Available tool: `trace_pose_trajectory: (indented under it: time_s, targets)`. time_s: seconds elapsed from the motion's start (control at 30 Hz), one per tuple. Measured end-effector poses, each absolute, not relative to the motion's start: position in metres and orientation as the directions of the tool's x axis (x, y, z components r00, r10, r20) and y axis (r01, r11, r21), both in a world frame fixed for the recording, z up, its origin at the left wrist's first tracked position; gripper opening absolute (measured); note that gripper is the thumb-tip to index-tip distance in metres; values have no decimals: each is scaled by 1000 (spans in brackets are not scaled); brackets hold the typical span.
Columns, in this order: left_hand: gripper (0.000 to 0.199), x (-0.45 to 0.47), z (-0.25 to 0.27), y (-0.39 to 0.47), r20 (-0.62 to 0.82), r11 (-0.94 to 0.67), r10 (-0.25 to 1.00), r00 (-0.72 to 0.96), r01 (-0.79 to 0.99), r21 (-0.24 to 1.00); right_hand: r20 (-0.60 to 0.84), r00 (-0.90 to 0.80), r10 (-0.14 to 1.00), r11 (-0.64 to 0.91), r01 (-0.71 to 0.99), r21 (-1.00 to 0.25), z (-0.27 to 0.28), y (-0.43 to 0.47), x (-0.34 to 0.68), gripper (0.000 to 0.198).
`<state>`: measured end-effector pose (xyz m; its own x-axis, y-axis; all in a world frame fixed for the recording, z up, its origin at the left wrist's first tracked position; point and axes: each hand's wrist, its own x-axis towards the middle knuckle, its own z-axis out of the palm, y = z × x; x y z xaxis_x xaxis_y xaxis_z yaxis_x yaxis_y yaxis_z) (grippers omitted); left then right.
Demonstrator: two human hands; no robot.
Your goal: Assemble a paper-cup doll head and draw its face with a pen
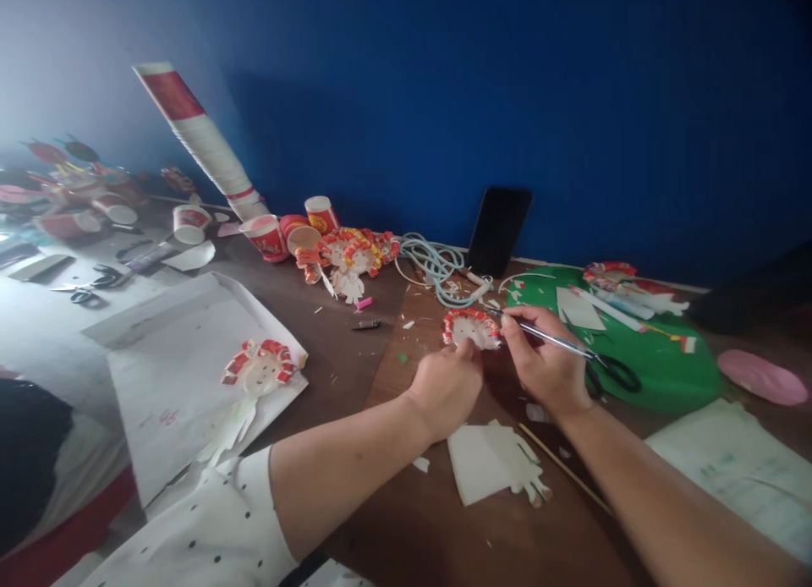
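My left hand (449, 388) is closed on the lower edge of a paper cutout figure (473, 326) with a drawn face and a red-and-white frilled border. Between the fingers of my right hand (546, 359) is a slim silver-blue pen (558, 342), its tip end beside the figure's right edge. Below my hands lies a white paper cutout (485, 462) with a figure-shaped end. A thin wooden stick (562, 467) runs under my right forearm. Black-handled scissors (618, 372) rest on green paper (672, 375) just right of my right hand.
A phone (500, 230) leans against the blue wall behind a coiled cable (437, 266). Red-and-white paper cups (265, 237) and more frilled figures (359, 253) stand at the back. On the left, another frilled figure (261, 372) lies on a large white sheet (158, 401).
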<state>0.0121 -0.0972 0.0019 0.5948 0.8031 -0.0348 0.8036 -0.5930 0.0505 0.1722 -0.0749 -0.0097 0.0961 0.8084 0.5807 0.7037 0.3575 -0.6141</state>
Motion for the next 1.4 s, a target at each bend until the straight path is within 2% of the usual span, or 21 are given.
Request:
trace_pose_trajectory:
  time_s: [0.17,0.3,0.63,1.03,1.17,1.3,1.4]
  targets:
    - [29,11,4,-98,14,-593,805,594,803,61,518,148,843,324,628,-707,-10,-75,172,24]
    - [31,11,7,-99,9,-595,804,595,802,48,488,174,855,293,614,-733,-8,-76,171,27]
    - [27,12,7,-94,7,-595,804,595,804,-8,514,182,838,303,628,-717,-13,-73,176,30]
    - [26,6,4,-91,70,-592,805,590,805,29,499,192,845,280,637,-719,-13,-71,177,31]
    - [29,5,2,-91,219,-557,821,527,824,107,447,161,880,191,742,-643,-19,-64,188,41]
    - [36,1,-10,-79,458,-473,831,314,833,287,410,124,904,133,829,-543,-20,-60,198,42]
    - [39,-3,-23,-63,482,-378,864,147,822,426,382,153,912,100,818,-566,-15,-61,200,39]
